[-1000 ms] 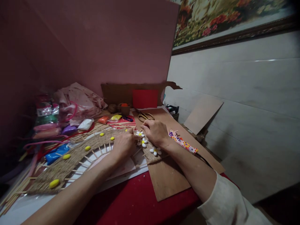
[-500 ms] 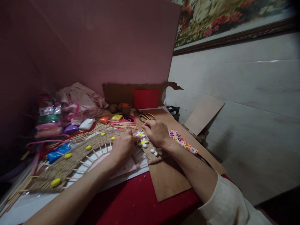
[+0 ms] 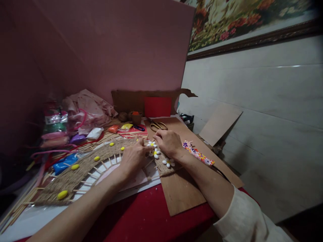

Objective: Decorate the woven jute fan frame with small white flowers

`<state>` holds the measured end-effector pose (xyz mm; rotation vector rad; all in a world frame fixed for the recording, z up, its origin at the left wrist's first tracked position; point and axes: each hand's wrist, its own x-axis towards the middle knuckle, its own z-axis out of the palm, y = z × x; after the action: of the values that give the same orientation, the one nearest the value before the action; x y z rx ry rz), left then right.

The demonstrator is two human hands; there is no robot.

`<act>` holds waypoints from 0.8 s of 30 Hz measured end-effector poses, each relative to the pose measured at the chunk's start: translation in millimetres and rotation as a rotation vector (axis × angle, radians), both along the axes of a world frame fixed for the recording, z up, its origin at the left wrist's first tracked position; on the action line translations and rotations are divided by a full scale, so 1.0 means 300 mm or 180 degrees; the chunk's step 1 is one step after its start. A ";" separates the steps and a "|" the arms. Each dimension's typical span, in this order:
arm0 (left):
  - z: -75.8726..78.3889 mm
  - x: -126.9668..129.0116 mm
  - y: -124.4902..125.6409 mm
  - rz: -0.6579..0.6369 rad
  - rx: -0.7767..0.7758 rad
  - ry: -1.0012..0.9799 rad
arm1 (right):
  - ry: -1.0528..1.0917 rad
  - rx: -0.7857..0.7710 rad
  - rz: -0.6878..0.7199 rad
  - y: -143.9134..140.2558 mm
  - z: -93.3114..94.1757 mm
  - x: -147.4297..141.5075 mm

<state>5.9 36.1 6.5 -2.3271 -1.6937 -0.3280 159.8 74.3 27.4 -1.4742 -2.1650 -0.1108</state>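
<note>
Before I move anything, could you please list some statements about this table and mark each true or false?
The gold-handled scissors lie beyond the right hand. True.
The white-petalled flowers have red centres. False: the white-petalled flowers have yellow centres.
The blue packet lies to the left of the white packet. True.
The red card stands behind the brown cardboard. False: the red card stands in front of the brown cardboard.
Yellow oval pieces sit on the twine-wound arch. True.
The left hand grips the gold-handled scissors. False: the left hand is at the twine-wound arch.

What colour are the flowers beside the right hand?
The flowers are white, yellow in the middle; head view.
</note>
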 end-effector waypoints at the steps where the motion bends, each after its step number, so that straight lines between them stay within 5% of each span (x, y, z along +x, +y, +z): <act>1: 0.000 0.002 0.001 0.0000 -0.0034 0.0039 | 0.0009 -0.0006 0.0002 0.000 0.001 0.000; 11: -0.006 -0.009 0.008 0.0325 0.0193 -0.0656 | 0.0194 -0.0092 0.0091 0.011 -0.007 0.003; 24: -0.016 0.002 0.002 0.0115 0.0020 -0.0209 | 0.0419 -0.0489 0.0542 0.024 -0.028 -0.003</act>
<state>6.5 36.7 1.7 -2.3022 -1.7598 -0.4066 158.7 81.6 19.1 -1.3300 -2.2204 0.2106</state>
